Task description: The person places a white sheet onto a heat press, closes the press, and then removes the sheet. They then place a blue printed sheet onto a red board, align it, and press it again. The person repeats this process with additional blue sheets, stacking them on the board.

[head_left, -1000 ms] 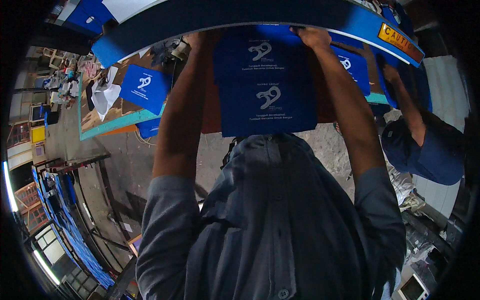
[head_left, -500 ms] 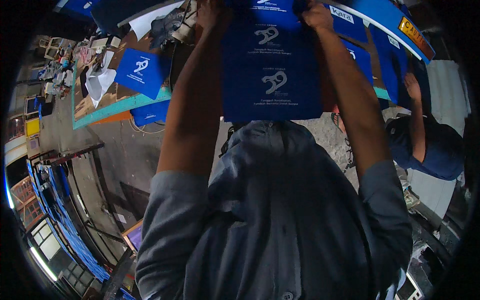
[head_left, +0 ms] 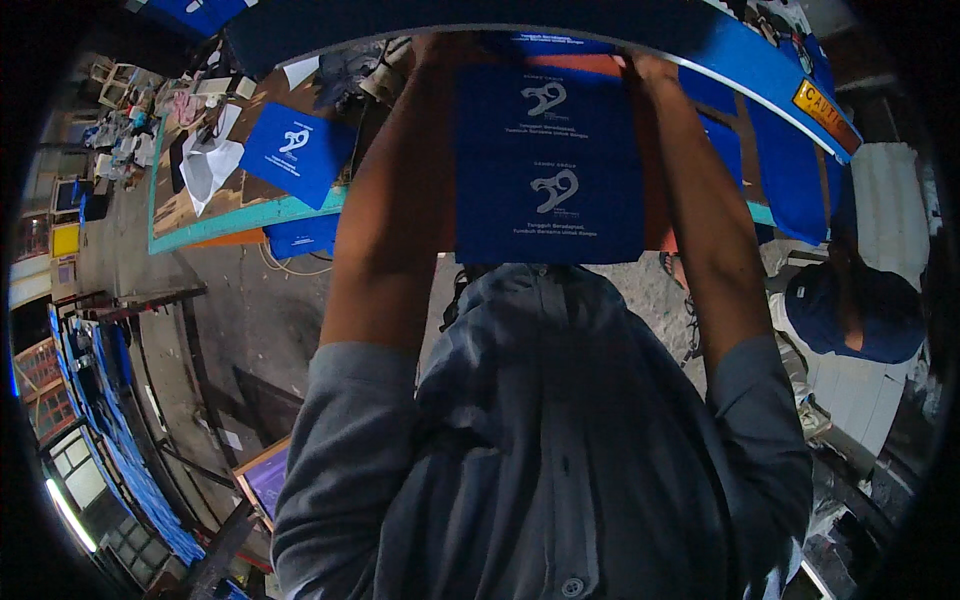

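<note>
Head view: the wearer's grey shirt (head_left: 600,420) fills the lower middle, both forearms reaching away from it. Across the top arches a long blue machine bar (head_left: 740,72), its upper side cut off by the picture's rim. Under it stands a brown-topped table (head_left: 235,228) with a turquoise edge. At far right a co-worker in dark blue (head_left: 875,310) bends forward, partly lost in shadow.

Between the forearms lies the blue printed cloth (head_left: 550,150), over an orange surface (head_left: 447,225) that shows at its sides and far end. Its long axis runs from the shirt toward the bar; two pale prints sit one above the other, upright from the wearer's side. I can't tell whether it is one piece or two overlapping. Another blue cloth (head_left: 545,43) shows beyond, mostly hidden by the bar.

The left hand (head_left: 430,48) is in deep shade and the right hand (head_left: 652,68) is near the orange surface's far right corner, both partly covered by the bar; how far the fingers are spread, or what they grip, I can't tell.

Leftward on the table rest a tilted blue cloth (head_left: 292,155), a crumpled white sheet (head_left: 210,172) and, farther back, a pale box (head_left: 230,87), its contents indistinct.
</note>
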